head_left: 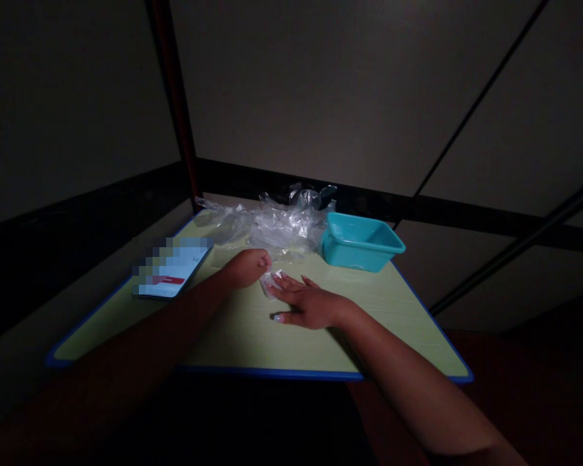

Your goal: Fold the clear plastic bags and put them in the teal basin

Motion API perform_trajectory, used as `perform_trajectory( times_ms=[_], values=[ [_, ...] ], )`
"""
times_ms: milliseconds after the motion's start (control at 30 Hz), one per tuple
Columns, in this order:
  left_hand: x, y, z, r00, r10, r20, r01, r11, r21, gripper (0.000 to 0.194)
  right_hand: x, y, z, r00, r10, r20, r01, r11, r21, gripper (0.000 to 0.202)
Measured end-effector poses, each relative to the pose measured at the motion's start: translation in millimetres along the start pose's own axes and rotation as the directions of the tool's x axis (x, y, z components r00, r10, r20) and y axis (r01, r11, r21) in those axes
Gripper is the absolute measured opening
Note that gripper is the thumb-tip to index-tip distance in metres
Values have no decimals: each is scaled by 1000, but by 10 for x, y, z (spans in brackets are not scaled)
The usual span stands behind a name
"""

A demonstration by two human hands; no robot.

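Our left hand [250, 268] was curled beside the small white packet [267, 283] (we could not tell whether it pinched the edge); our right hand [311, 305] lay spread over it, grasping nothing. The packet, flat on the counter [291, 355], could perhaps crease or slide if we pressed unevenly. A lit tablet [183, 270], crumpled clear plastic [289, 228] and a turquoise basin [362, 243] limited our space at left, behind and right.
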State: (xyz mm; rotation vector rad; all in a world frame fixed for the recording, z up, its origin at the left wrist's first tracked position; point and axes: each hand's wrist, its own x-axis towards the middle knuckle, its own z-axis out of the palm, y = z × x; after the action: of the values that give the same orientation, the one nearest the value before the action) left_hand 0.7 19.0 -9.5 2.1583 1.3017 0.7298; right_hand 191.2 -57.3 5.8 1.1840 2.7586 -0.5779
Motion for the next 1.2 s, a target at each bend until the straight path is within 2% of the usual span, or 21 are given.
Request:
perform_trajectory(
  times_ms=[67,133,233,367,500,567,633,800,867,1000,1200],
  values=[
    [-8,61,3,993,71,-98,-69,997,26,9,0,-9,2,1000,-5,0,5,1000,8,70],
    [-15,118,11,978,147,-151,-150,989,-9,13,-1,-18,0,1000,0,3,0,1000,12,70],
    [-27,160,43,982,171,-85,-184,963,-199,25,3,-21,-4,1000,5,16,-6,1000,5,71],
    [-40,143,108,993,86,86,-40,896,-442,38,16,-14,2,1000,-9,10,9,1000,-3,69],
    [-36,125,150,988,4,153,81,837,-542,48,-9,-15,-22,999,17,39,-18,1000,12,74],
    [-25,118,161,984,-14,175,114,810,-575,53,-56,-7,-69,999,-9,35,7,999,54,77],
    [-11,108,171,981,-21,193,136,785,-604,55,-119,15,-139,998,-62,-24,64,990,123,74],
    [12,82,180,981,-53,185,161,752,-639,55,-203,79,-274,950,-132,-285,217,931,293,40],
    [11,79,176,979,-63,192,174,742,-648,55,-166,80,-262,929,-163,-331,259,927,270,33],
    [2,84,165,977,-60,202,181,729,-660,55,-21,61,-142,885,-229,-405,300,946,120,23],
    [-1,121,151,980,-86,177,185,717,-672,59,57,75,-34,910,-215,-354,227,974,-8,24]
  ],
)
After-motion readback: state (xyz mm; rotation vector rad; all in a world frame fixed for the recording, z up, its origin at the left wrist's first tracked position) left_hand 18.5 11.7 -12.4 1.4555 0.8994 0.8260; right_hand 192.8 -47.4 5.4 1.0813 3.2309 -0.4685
